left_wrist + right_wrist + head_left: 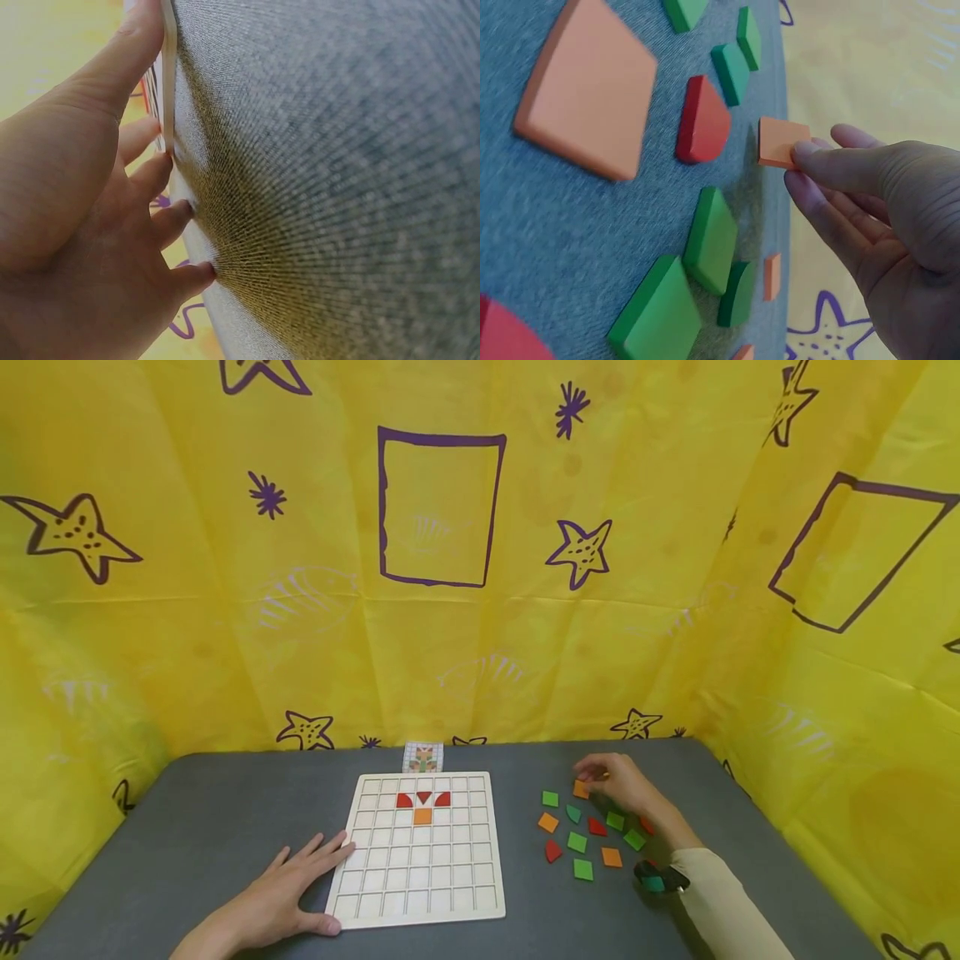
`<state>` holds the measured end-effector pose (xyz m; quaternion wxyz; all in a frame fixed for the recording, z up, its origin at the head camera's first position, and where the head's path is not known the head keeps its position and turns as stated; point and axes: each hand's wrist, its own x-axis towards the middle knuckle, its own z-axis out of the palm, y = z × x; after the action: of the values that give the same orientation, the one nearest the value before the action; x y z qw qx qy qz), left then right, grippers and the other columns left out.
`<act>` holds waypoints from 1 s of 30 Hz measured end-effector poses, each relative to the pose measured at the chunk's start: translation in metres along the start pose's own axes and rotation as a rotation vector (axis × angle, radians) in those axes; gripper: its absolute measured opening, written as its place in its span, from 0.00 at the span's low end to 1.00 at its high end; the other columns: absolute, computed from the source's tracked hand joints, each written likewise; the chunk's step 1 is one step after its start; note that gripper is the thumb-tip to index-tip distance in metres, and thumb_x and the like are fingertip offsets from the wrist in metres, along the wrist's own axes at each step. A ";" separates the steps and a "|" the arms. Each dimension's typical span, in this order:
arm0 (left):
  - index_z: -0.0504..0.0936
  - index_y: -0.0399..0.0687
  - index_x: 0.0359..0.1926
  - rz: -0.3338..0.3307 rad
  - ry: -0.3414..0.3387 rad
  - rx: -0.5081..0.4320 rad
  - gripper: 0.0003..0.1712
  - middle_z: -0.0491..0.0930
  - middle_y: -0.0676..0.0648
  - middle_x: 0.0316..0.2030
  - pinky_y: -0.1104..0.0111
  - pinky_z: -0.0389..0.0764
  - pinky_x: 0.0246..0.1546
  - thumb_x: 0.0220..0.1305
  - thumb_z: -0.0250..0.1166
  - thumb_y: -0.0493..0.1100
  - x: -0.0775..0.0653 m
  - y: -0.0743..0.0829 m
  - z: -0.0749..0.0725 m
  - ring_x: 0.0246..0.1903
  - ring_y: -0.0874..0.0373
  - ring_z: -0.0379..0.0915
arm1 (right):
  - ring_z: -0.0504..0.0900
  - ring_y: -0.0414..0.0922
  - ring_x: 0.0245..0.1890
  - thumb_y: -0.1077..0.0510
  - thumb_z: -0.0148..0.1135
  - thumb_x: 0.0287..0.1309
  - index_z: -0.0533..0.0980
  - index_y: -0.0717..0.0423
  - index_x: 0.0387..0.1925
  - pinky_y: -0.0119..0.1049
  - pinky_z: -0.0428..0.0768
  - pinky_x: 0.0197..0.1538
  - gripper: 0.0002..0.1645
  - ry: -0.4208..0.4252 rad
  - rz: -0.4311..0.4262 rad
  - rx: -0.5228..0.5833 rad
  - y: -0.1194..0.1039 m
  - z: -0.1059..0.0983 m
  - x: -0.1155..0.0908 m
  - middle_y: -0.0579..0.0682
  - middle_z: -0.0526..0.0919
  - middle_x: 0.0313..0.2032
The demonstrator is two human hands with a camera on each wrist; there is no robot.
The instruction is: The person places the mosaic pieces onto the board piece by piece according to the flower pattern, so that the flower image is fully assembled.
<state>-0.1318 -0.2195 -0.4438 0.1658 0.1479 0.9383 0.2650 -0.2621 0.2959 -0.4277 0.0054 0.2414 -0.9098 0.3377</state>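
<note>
My right hand (618,783) pinches an orange square tile (778,141) between thumb and fingertips; in the right wrist view it appears lifted off the cloth. Spread along the left side of a white gridded board (397,881), my left hand (273,893) touches its edge with thumb and fingertips. Near the board's top sit a red triangle (423,797) between two red curved pieces, with an orange square (422,817) directly below. Loose tiles lie by the right hand: green squares (582,869), orange squares (611,857), red curved pieces (552,851) and a teal one (573,813).
A small pattern card (423,758) lies against the board's far edge. The grey table (247,793) meets a yellow curtain (435,652) with purple drawings at the back and sides. A dark band (660,877) circles the right wrist, over some tiles.
</note>
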 end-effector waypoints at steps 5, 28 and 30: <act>0.66 0.55 0.72 0.018 0.005 0.002 0.59 0.57 0.42 0.74 0.29 0.35 0.62 0.37 0.76 0.66 0.001 -0.001 0.000 0.71 0.30 0.42 | 0.83 0.44 0.35 0.72 0.65 0.56 0.81 0.66 0.46 0.35 0.83 0.40 0.14 0.005 -0.026 -0.012 -0.006 0.002 0.007 0.52 0.85 0.35; 0.66 0.54 0.72 0.010 0.008 -0.012 0.59 0.57 0.42 0.74 0.29 0.35 0.62 0.37 0.76 0.66 -0.001 0.000 0.000 0.71 0.30 0.42 | 0.84 0.45 0.38 0.69 0.66 0.57 0.81 0.67 0.48 0.34 0.83 0.42 0.15 0.007 -0.071 0.093 -0.039 0.035 0.027 0.51 0.86 0.38; 0.66 0.54 0.72 0.012 0.008 -0.011 0.59 0.57 0.42 0.74 0.29 0.35 0.62 0.37 0.76 0.66 -0.001 0.000 0.000 0.71 0.30 0.42 | 0.84 0.45 0.37 0.68 0.66 0.58 0.81 0.66 0.48 0.34 0.82 0.42 0.15 0.004 -0.063 0.106 -0.041 0.038 0.028 0.51 0.86 0.37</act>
<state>-0.1305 -0.2199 -0.4436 0.1611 0.1514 0.9366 0.2718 -0.2633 0.2338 -0.4270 0.0050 0.2691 -0.8825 0.3857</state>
